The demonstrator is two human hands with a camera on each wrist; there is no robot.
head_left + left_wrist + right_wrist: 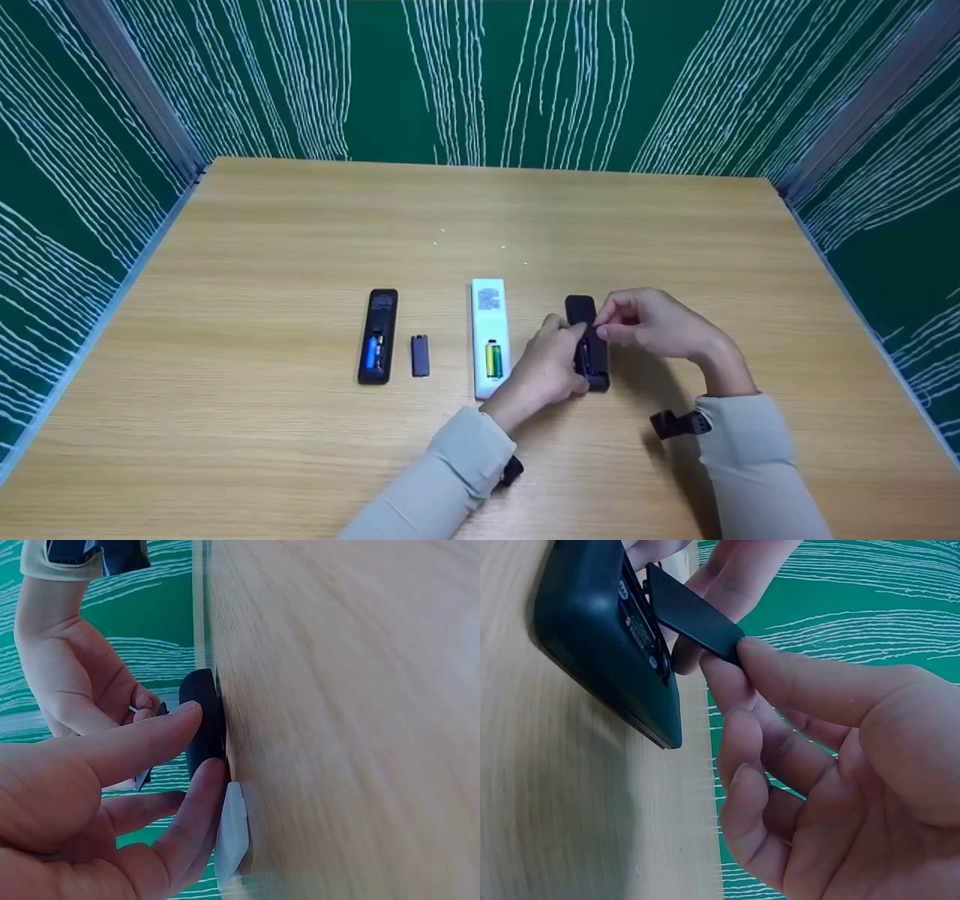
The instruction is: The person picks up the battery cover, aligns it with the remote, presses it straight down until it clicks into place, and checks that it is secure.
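On the table at the right lies a black remote control (580,307), its back facing up. My left hand (541,366) grips it, thumb on one side and fingers on the other. Between thumb and forefinger, my right hand (660,324) pinches a black battery cover (694,621) by one end. The cover slants up from the remote, its other end right at the open battery compartment (641,626) in the right wrist view. The left wrist view shows the remote's dark side (201,724) under my thumb, with the inside of the compartment hidden there.
Left of my hands lies a white remote (489,322) with two green-yellow batteries (493,360) showing. Further left are a loose dark battery cover (420,355) and another black remote (380,315) with a blue battery (371,352) visible. Small white specks (503,247) dot the table.
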